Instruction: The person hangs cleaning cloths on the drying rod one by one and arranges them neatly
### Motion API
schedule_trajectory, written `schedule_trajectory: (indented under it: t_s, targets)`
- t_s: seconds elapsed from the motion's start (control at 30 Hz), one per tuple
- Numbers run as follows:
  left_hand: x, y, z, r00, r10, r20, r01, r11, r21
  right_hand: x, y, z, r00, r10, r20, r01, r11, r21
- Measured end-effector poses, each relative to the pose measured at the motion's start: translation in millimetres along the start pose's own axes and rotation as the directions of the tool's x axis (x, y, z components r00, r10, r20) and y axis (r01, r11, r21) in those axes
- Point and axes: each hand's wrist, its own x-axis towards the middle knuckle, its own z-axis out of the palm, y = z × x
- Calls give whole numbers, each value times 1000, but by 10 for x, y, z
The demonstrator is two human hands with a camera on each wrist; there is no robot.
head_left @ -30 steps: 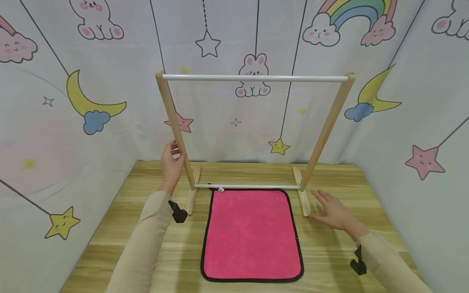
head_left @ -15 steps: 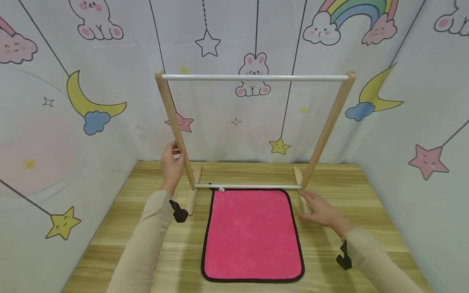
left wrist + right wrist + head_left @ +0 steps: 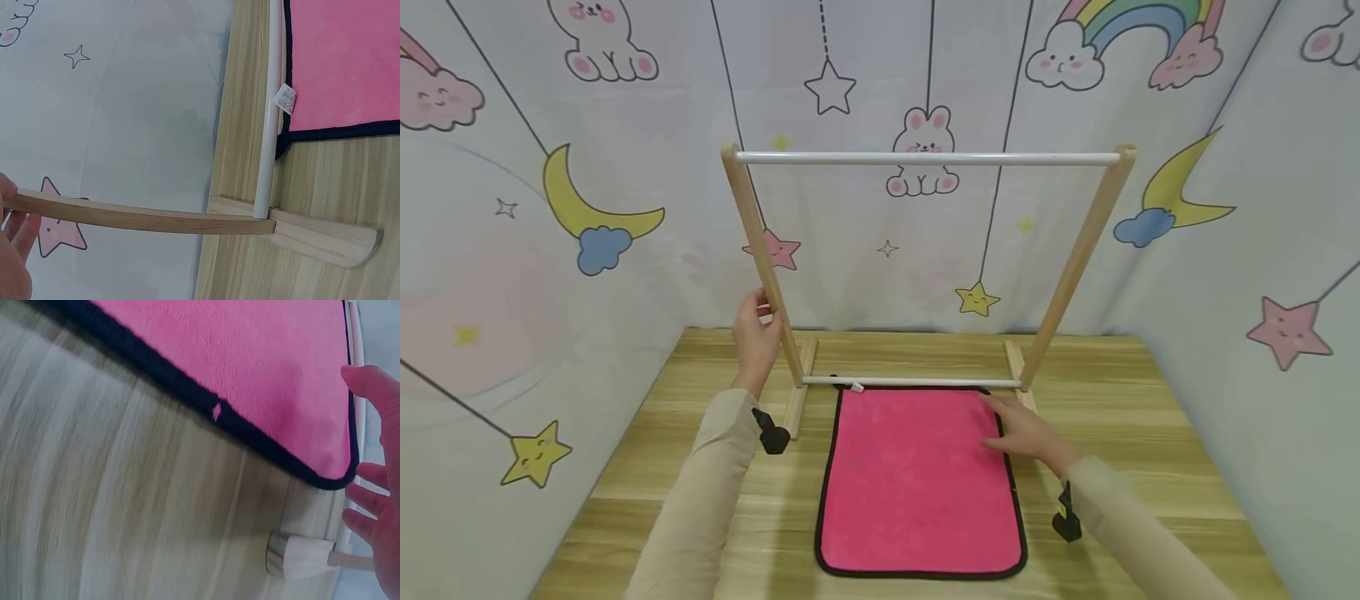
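Note:
A wooden drying rack stands upright on the table, with a white upper bar (image 3: pixel 850 158) and a white lower bar (image 3: pixel 910 382). My left hand (image 3: pixel 756 342) holds the rack's left post (image 3: pixel 758 242) partway up, with fingers and thumb around it in the left wrist view. Flat in front of the rack lies a pink towel (image 3: pixel 917 492) with black edging, its far edge along the lower bar. A small white tag (image 3: pixel 285 99) shows at its far left corner. Over the towel's right edge, my right hand (image 3: pixel 1026 433) is spread with nothing in its grasp.
The rack's left foot (image 3: pixel 331 240) and right foot (image 3: pixel 303 556) rest on the wood-grain table (image 3: pixel 1120 417). Behind it hangs a white cloth wall (image 3: pixel 865 283) printed with stars, moons and rabbits; similar walls enclose both sides.
My right hand has moved left, from the table beyond the rack's right foot to above the towel's right edge. My left hand has stayed on the post.

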Motion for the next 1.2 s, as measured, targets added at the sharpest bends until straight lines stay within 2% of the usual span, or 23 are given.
schedule_trajectory:
  t_s: [0.27,0.5,0.73,1.03,1.2]
  targets:
    - [14,-9,-3,999,15,-35,-14,1000,21,194,-41,228,999,31,-43,-29,998,47]
    - [-5,-7,13,999,23,-45,-22,999,33,264,-72,292,994,97,-47,-93,992,87]
    - [-14,-15,37,998,35,-60,-33,999,33,337,-34,350,995,54,-83,-49,997,56]
    - [-17,-30,54,997,37,-66,-35,999,24,301,-85,386,996,63,-71,-53,989,137]
    - [-14,-39,61,997,34,-66,-32,999,29,252,-168,399,998,44,-55,-35,989,146]
